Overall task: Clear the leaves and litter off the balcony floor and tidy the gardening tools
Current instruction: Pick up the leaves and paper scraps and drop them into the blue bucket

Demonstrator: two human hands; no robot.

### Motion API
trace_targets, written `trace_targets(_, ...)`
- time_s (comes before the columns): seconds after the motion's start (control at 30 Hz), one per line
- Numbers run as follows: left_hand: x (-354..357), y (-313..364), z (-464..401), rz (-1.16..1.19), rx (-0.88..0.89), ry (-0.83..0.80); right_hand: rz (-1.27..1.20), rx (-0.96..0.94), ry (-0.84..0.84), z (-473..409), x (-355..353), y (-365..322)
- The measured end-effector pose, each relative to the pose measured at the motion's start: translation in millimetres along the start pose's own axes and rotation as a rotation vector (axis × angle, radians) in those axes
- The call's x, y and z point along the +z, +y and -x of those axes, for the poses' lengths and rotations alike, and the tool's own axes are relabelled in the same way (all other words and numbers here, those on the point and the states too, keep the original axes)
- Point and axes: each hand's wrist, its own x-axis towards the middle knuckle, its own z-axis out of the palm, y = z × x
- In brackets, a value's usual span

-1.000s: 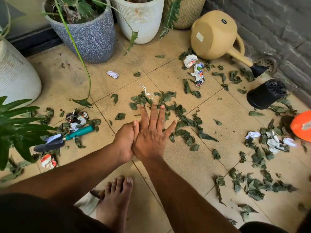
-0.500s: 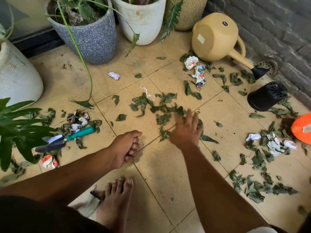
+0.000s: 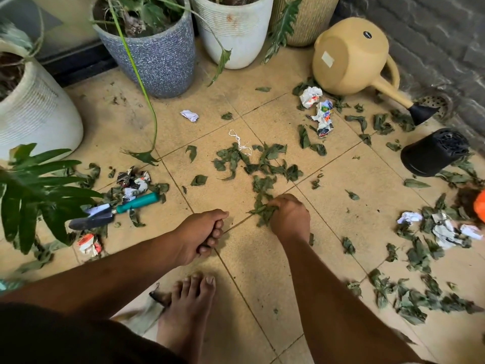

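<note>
Two hands are working low over the floor point(image 3: 262, 271). Right hand point(image 3: 290, 219) is closing round a clump of leaves point(image 3: 262, 208); left hand point(image 3: 202, 235) is curling its fingers, whether on anything I cannot tell. Main leaf patch point(image 3: 257, 161) is lying just beyond the right hand, running left to right, so the right hand is the nearer one. Trowel point(image 3: 115, 211) is lying to the left, handle pointing right and away. Watering can point(image 3: 351, 56) is lying far right.

Four planted pots point(image 3: 160, 64), one watering can point(image 3: 349, 56), one black pot point(image 3: 433, 153), one trowel point(image 3: 115, 210), two hands point(image 3: 290, 219).
</note>
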Motion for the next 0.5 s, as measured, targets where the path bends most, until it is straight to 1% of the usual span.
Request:
trace_targets(0.13, 3, 0, -4, 0.058, 0.023, 0.018, -0.543, 0.264, 0.079, -13, -26, -31)
trace_targets(0.2, 3, 2, -7, 0.097, 0.030, 0.025, -0.762, 0.337, 0.021, -17, -36, -47)
trace_targets(0.27, 5, 6, -7, 0.150, 0.028, 0.037, -1.004, 0.374, -0.081, -18, -43, -63)
trace_targets(0.33, 5, 14, -10, 0.212, 0.043, 0.038, -1.157, 0.378, -0.163, -16, -45, -78)
trace_targets(0.4, 5, 19, -8, 0.292, 0.064, 0.042, -1.258, 0.366, -0.245, -10, -47, -93)
trace_targets(0.5, 0, 26, -14, 0.371, 0.109, 0.019, -1.307, 0.339, -0.320, 3, -43, -113)
